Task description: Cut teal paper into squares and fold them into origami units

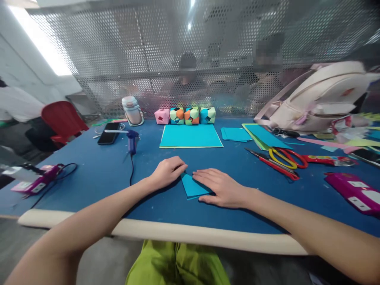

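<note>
A folded piece of bright blue paper (193,186) lies on the dark blue tabletop in front of me, its near edge showing more than one layer. My left hand (168,173) is at its far left corner, the fingers curled and the thumb and forefinger closed on the paper's edge. Over the paper's right side rests my right hand (221,188), palm down with fingers stretched out, hiding that part. Beyond both hands are a stack of larger blue sheets (191,136) and several smaller blue pieces (236,134).
Several folded paper cubes (191,116) line the perforated screen (160,47). A bottle (132,111), phone (108,133) and blue glue gun (132,141) stand left. Scissors (286,158), a red-handled tool (279,168), purple power strip (353,194) and backpack (323,95) are right.
</note>
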Tool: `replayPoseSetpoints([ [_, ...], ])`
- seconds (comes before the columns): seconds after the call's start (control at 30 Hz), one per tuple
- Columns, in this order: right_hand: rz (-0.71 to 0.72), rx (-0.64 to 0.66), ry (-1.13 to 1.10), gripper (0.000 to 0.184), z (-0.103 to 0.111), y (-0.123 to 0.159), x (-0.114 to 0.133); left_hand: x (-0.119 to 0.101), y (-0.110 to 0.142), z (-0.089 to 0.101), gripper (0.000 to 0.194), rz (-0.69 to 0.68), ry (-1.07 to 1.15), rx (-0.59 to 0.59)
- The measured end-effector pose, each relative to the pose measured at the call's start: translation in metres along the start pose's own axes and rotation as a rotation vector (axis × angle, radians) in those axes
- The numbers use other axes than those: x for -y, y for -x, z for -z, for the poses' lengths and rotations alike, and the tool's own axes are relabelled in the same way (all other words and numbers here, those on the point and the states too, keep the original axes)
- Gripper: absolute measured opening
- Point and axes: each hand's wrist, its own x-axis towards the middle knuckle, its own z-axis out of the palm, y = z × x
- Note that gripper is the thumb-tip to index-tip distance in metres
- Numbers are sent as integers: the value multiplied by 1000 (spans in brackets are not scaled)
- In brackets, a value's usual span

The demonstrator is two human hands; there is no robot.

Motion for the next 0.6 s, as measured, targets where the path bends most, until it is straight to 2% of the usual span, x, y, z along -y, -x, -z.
replayPoseSetpoints([
  [0.3,74,-158,8,33,1,2,-14,2,0,-5,25,57,-22,-20],
  [0.5,75,-276,32,29,1,8,-33,-2,-1,0,30,84,-31,-1],
  [0.6,43,-290,31,30,1,11,-39,-4,-2,1,34,121,-23,13],
])
